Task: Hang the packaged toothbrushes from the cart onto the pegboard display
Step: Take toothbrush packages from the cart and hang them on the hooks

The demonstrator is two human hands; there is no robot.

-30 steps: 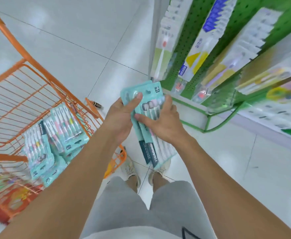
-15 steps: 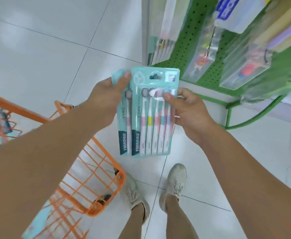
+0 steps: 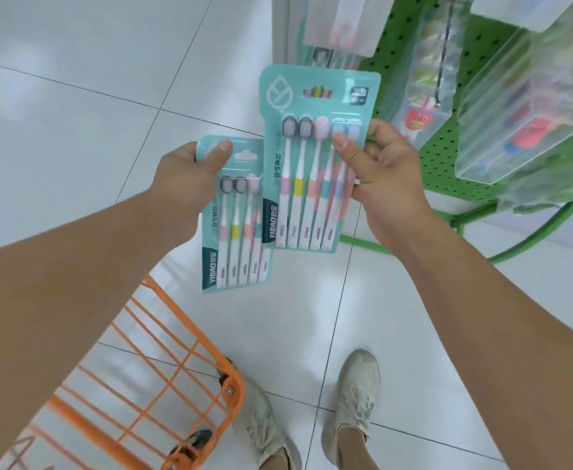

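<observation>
My right hand (image 3: 383, 178) pinches a teal toothbrush pack (image 3: 309, 106) by its right edge, thumb on the front, and holds it upright and raised toward the green pegboard (image 3: 448, 154). Lower and to the left, my left hand (image 3: 183, 178) grips a second teal toothbrush pack (image 3: 234, 232) at its top left corner; the raised pack overlaps its right side. Each pack shows several brushes with coloured handles. The orange wire cart (image 3: 183, 364) stands at the lower left, with only its corner in view.
Clear packaged goods (image 3: 529, 106) hang on the pegboard at the upper right, and more packs (image 3: 339, 25) hang at the top middle. A green tubular frame (image 3: 536, 232) runs along the rack's base. My two shoes (image 3: 356, 395) stand on the white tiled floor.
The two packs, held together a moment ago, have come apart. My right hand lifted one pack up and to the right, while my left hand kept the other lower.
</observation>
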